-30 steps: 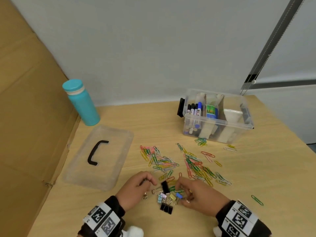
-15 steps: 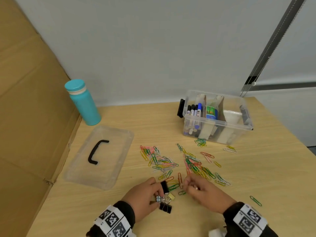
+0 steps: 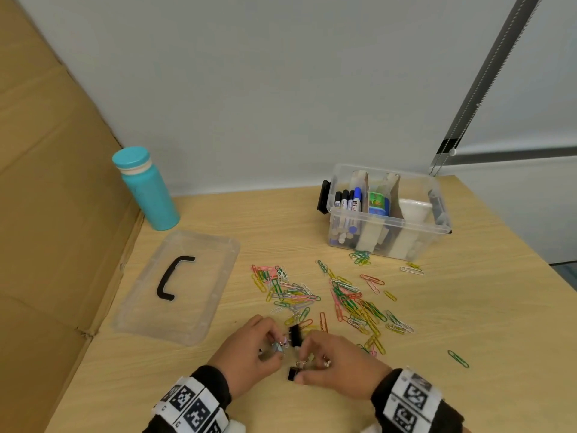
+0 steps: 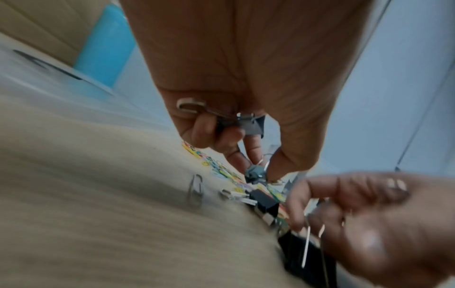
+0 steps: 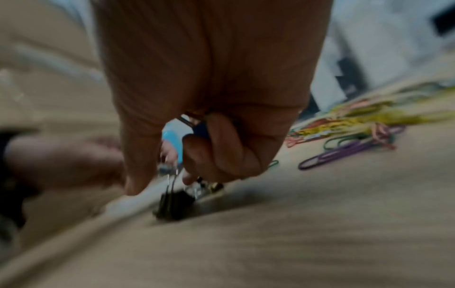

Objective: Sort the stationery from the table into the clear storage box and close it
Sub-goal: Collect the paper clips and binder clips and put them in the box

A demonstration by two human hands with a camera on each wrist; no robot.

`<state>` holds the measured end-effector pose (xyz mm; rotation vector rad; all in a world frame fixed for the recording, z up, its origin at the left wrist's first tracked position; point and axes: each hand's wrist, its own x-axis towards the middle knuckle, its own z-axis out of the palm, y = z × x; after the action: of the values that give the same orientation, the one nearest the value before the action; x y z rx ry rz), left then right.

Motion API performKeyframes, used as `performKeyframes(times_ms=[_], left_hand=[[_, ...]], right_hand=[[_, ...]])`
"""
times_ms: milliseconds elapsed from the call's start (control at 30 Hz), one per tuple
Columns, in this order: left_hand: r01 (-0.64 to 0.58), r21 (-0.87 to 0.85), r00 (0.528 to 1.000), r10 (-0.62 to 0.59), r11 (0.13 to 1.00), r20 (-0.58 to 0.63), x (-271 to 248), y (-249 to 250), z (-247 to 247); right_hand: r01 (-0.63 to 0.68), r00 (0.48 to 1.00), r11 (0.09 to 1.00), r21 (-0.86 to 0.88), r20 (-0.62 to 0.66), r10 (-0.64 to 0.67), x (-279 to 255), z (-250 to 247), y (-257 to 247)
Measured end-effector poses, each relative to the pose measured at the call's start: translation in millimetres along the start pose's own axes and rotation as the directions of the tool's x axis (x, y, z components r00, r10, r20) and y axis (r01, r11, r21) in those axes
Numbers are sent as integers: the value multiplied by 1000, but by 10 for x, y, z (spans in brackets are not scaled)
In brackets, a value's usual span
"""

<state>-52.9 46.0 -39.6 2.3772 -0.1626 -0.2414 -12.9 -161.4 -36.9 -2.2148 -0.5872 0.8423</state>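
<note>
Both hands have closed in: left hand (image 3: pixel 249 354) and right hand (image 3: pixel 337 367) pinch small binder clips (image 3: pixel 295 335), light, stiff, slippery; wire handles grip best.

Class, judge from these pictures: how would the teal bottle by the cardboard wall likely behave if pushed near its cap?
The teal bottle stands upright, tall on a narrow base, so it would probably tip rather than slide. Being round, it would likely roll once down. Its weight cannot be judged; its contents are hidden.

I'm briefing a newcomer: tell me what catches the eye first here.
The bright scatter of coloured paper clips across the table's middle. Just in front of it, the left hand and right hand pinch small binder clips. The clear storage box stands open behind, its lid lying off to the left.
</note>
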Motion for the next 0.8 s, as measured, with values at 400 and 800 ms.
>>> performKeyframes(times_ms=[400,800], left_hand=[[32,-271,982,-81,962,-170,7,53,-234],[60,-298,967,-129,953,-218,437,572,-118]], right_hand=[[106,994,989,103,-10,-106,-217,-643,-126],[34,741,996,87,-670,34,75,-2737,87]])
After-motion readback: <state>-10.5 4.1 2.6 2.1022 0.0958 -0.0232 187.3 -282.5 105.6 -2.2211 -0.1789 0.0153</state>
